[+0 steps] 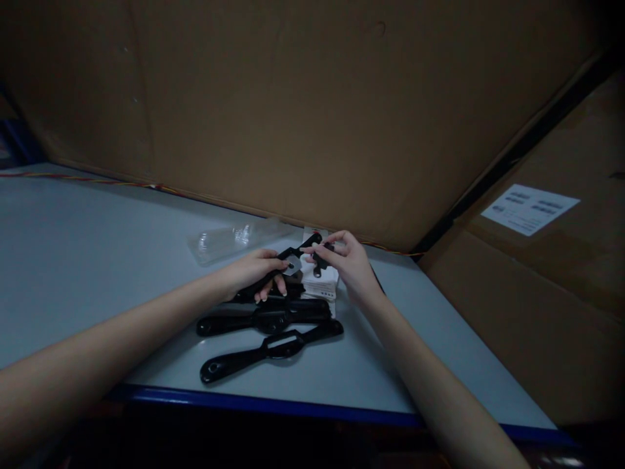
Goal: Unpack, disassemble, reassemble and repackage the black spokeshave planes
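Note:
My left hand (256, 270) is closed around a long black plastic bracket (295, 254), held tilted above the table. My right hand (349, 260) pinches a small black part (319, 260) next to the bracket's upper end. Two more long black brackets lie flat on the grey table in front of my hands, one (266, 319) nearer the hands and one (268, 352) closer to the table's front edge. A small white box (322, 283) sits under and behind the hands.
A clear plastic bag (234, 240) lies on the grey table (97, 260) to the left of my hands. Large cardboard sheets (317, 111) stand behind the table. A cardboard box with a white label (530, 208) stands at the right. The table has a blue front edge (293, 405).

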The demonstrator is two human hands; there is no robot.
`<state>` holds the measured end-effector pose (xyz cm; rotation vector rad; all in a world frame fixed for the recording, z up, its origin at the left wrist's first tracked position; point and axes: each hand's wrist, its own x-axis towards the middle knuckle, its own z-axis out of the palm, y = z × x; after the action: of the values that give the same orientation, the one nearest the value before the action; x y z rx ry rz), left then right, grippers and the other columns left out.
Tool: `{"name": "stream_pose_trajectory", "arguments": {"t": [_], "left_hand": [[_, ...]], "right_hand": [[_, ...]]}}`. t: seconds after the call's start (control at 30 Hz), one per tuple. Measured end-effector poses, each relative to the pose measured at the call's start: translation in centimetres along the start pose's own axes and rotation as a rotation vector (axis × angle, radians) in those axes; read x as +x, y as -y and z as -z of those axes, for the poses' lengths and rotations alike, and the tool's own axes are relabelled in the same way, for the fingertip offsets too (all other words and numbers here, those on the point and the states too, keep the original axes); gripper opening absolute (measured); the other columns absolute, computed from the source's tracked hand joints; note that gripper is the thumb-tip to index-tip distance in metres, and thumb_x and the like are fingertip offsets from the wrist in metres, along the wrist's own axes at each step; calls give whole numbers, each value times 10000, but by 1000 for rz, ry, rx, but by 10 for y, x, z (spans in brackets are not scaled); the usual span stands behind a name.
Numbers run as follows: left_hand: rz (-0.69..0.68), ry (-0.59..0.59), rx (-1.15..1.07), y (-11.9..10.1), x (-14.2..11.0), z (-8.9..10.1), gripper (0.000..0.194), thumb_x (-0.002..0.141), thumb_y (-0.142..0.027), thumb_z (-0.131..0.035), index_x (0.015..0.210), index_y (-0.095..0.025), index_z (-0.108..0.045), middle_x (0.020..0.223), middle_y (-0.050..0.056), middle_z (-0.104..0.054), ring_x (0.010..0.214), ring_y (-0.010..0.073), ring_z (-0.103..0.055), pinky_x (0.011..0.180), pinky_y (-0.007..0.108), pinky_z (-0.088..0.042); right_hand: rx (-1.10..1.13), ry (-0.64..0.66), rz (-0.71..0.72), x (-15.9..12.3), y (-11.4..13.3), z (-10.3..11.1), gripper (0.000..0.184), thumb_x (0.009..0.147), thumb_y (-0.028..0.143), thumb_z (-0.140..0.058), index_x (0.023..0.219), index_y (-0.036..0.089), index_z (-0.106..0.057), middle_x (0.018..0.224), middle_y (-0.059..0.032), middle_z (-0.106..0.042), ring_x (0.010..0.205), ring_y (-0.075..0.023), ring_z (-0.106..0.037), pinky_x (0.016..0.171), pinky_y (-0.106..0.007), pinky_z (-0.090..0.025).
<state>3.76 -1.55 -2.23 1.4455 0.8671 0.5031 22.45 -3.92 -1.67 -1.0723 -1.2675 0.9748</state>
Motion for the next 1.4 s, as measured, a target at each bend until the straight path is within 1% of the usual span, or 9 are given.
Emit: {"name": "stream_pose_trajectory", "arguments": {"t": [0.1, 0.2, 0.37, 0.47, 0.57, 0.7, 0.87, 1.17, 1.4], "left_hand": [[27, 0, -34, 0, 1, 0, 192, 856, -323, -470, 879, -140, -522, 586, 10, -635, 304, 61, -423, 327, 203, -308], [54, 20, -63, -1, 1, 0, 226, 858, -332, -454, 871, -128, -550, 561, 12, -628, 288, 63, -413, 309, 200, -287], [50, 25, -41, 0, 1, 0, 187, 802, -310, -550, 839, -128, -569, 516, -14, -589, 282, 51, -405, 293, 183, -243], [39, 20, -21, 1, 1, 1, 181, 791, -318, -572, 823, -140, -567, 487, -29, -560, 284, 53, -403, 296, 183, -242], [43, 12, -8, 1, 1, 0, 176, 808, -331, -548, 809, -155, -548, 461, -31, -545, 279, 65, -401, 301, 194, -239], [40, 15, -10, 2, 0, 0, 169, 816, -343, -540, 812, -177, -507, 443, -34, -541, 280, 74, -401, 319, 199, -243], [31, 30, -3, 4, 1, 2, 187, 798, -362, -574, 826, -187, -515, 452, -39, -545, 292, 71, -408, 322, 193, -252], [55, -33, -37, 3, 1, -1, 130, 803, -297, -564, 801, -170, -539, 446, -62, -482, 290, 56, -374, 312, 195, -244], [68, -59, -69, 4, 4, -3, 159, 829, -302, -502, 733, -177, -520, 452, -48, -516, 277, 68, -401, 293, 191, -260]], "right_hand": [[-54, 36, 7, -2, 0, -2, 400, 593, 383, -764, 874, 218, -532, 751, -11, -675, 611, -190, -673, 546, -310, -537], [-148, 62, 40, -2, -2, -1, 275, 618, 388, -744, 753, 181, -624, 771, -34, -661, 606, -178, -656, 556, -314, -533], [-290, -42, 148, 3, -6, 5, 254, 603, 365, -759, 737, 174, -660, 743, -33, -656, 642, -157, -604, 594, -300, -502], [-374, -72, 221, 5, -5, 10, 249, 685, 364, -698, 860, 187, -696, 823, -48, -682, 719, -167, -603, 663, -313, -491], [-446, -73, 265, 6, -4, 12, 199, 739, 374, -646, 785, 190, -706, 815, -56, -677, 732, -173, -601, 656, -313, -490], [-318, -17, 125, 3, -2, 9, 237, 684, 417, -689, 723, 184, -664, 728, -30, -641, 584, -140, -575, 506, -276, -482], [-157, 67, -44, 2, 0, 7, 290, 608, 417, -751, 717, 171, -642, 673, -13, -631, 561, -138, -598, 547, -298, -509], [-362, 66, 135, 1, -1, 4, 236, 695, 414, -666, 705, 177, -671, 642, -15, -642, 586, -131, -566, 530, -256, -442], [-182, 24, -26, -3, 0, -5, 321, 593, 381, -745, 745, 193, -533, 497, 59, -548, 421, -106, -540, 427, -239, -475]]}}
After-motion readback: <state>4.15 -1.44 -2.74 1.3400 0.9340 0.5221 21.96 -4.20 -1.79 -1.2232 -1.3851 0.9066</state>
